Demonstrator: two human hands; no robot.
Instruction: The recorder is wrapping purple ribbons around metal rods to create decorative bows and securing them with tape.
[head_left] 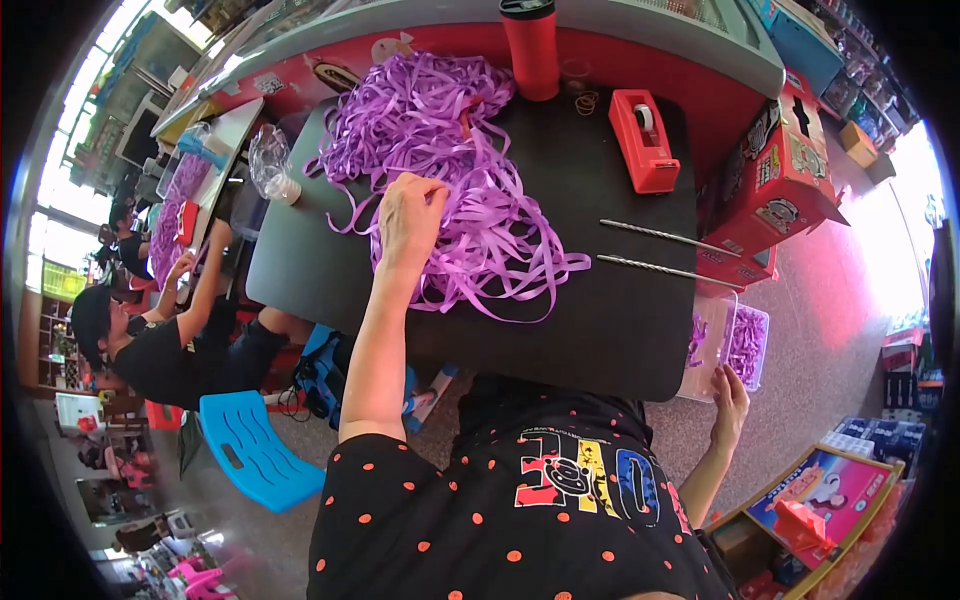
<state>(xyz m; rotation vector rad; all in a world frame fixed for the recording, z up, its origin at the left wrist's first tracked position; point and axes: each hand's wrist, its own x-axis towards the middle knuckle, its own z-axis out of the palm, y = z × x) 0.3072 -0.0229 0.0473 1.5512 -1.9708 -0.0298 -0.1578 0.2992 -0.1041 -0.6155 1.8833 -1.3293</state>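
Observation:
A large tangled heap of purple ribbon [430, 120] covers the far left and middle of the dark table [620, 330]. Over its near part is my left hand [412, 220], fingers curled and fingertips pinched together; whatever may be between them is hidden. My right hand [731, 405] hangs low beyond the table's right edge, fingers loosely bent and apart, with nothing visible in it. Beside that hand stands a clear plastic bin [764, 350] with purple ribbon pieces [745, 343] inside. Two thin twisted metal rods [665, 238] jut over the table's right edge.
A red tape dispenser [645, 145], rubber bands [586, 102] and a red tumbler [531, 50] stand at the back. A clear bottle [271, 165] is at the left. Red boxes [775, 175] stand right. A co-worker [160, 345] sits left, near a blue stool [258, 450].

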